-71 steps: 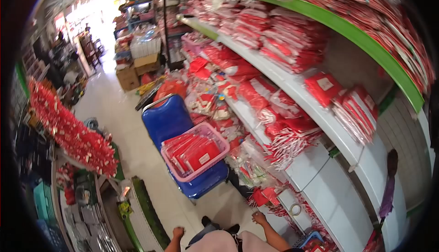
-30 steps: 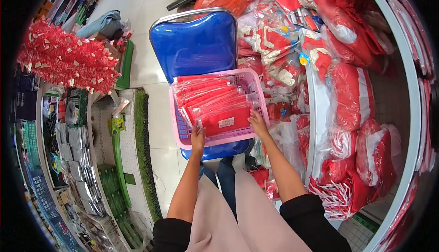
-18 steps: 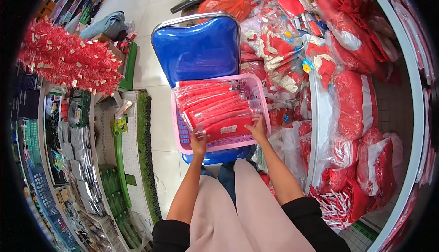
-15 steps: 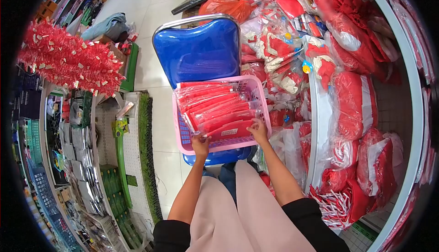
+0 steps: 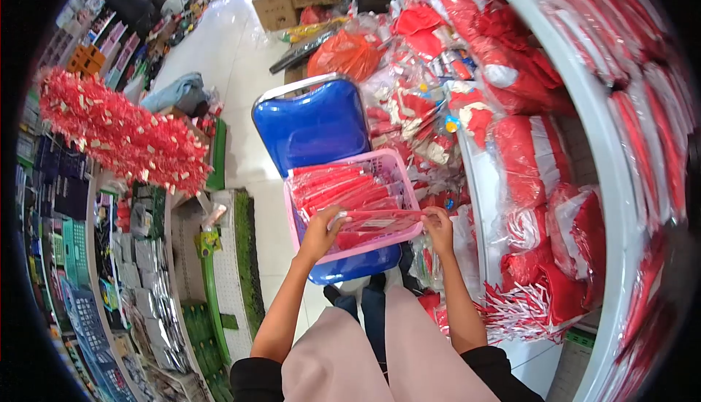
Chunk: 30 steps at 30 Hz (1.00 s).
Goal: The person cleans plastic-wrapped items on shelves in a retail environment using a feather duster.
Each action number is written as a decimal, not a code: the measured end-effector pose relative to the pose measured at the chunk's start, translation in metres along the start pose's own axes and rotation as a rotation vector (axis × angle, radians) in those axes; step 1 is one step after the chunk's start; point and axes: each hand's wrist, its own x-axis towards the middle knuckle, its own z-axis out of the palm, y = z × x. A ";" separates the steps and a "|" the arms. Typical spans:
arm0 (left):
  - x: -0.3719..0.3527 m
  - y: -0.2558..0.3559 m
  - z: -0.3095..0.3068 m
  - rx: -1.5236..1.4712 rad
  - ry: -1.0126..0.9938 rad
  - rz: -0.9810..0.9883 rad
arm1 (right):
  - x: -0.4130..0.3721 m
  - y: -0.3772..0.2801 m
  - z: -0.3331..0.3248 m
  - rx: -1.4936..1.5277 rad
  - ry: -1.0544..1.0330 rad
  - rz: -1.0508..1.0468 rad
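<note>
A pink basket rests on the blue seat of a chair, whose blue backrest rises behind it. Red items in clear plastic fill the basket in a row. One flat red packet with a white label is raised above the basket's near part. My left hand grips its left end, fingers closed on the edge. At its right end, my right hand pinches the corner.
Shelves with red and white bagged goods stand on the right, beside a heap of packaged goods. Red tinsel hangs on the left over shelves. Cardboard boxes are at the back.
Both hands have lifted the front red packet up from among the others, and it now lies across above the basket. The view has tilted up, showing more of the floor and boxes behind.
</note>
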 end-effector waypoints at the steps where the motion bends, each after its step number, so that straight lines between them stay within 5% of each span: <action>1: 0.007 0.029 -0.010 0.014 -0.042 0.035 | -0.001 -0.018 -0.006 -0.015 -0.010 -0.050; 4: 0.029 0.092 -0.023 0.081 -0.151 0.319 | -0.006 -0.077 -0.009 -0.296 0.040 -0.362; 6: 0.036 0.131 -0.030 0.175 -0.238 0.549 | -0.013 -0.127 -0.008 -0.296 -0.041 -0.380; 8: 0.028 0.172 -0.035 0.281 -0.190 0.681 | -0.022 -0.158 -0.003 -0.047 -0.144 -0.333; 11: 0.010 0.223 -0.050 0.212 -0.100 0.824 | -0.047 -0.202 -0.012 -0.231 -0.021 -0.248; 14: -0.007 0.248 -0.077 0.229 0.190 0.934 | -0.077 -0.215 -0.019 -0.070 0.191 -0.151; 18: -0.012 0.235 -0.094 0.046 0.263 0.770 | -0.123 -0.246 -0.023 0.475 0.487 -0.284; 24: -0.035 0.257 -0.061 -0.502 -0.431 0.493 | -0.202 -0.293 -0.044 0.718 0.536 -0.308; 26: -0.035 0.249 -0.032 -0.367 -0.521 0.588 | -0.231 -0.317 -0.048 0.739 0.582 -0.310; 27: -0.014 0.211 0.007 -0.473 -0.638 0.471 | -0.244 -0.321 -0.053 0.763 0.597 -0.308; 30: -0.102 0.305 0.005 -0.928 -0.928 0.028 | -0.289 -0.332 -0.073 0.703 0.670 -0.343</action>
